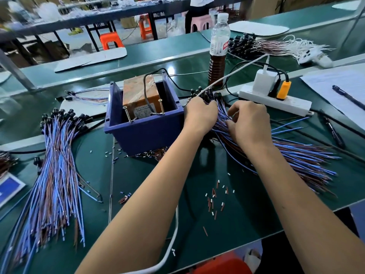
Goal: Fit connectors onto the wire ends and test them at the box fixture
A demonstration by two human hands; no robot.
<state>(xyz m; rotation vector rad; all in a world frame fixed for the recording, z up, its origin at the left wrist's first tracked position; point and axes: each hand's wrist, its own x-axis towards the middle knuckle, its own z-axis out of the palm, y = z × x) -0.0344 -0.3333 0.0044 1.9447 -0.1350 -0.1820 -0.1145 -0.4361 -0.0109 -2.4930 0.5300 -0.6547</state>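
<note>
Both hands, left (199, 113) and right (249, 123), pinch wires (296, 155); bottle (218, 50) label unreadable.

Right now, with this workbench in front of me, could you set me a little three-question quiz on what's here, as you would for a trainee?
1. True or false: both hands are in the wire bundle to the right of the blue box.
2. Which plug in the white power strip is brightly coloured? A) orange B) green C) red
3. What stands behind the box, part filled with brown liquid?

Key:
1. True. The left hand and right hand have their fingers curled among the blue and brown wires.
2. A, the orange plug.
3. A clear plastic bottle with a white cap.
</note>
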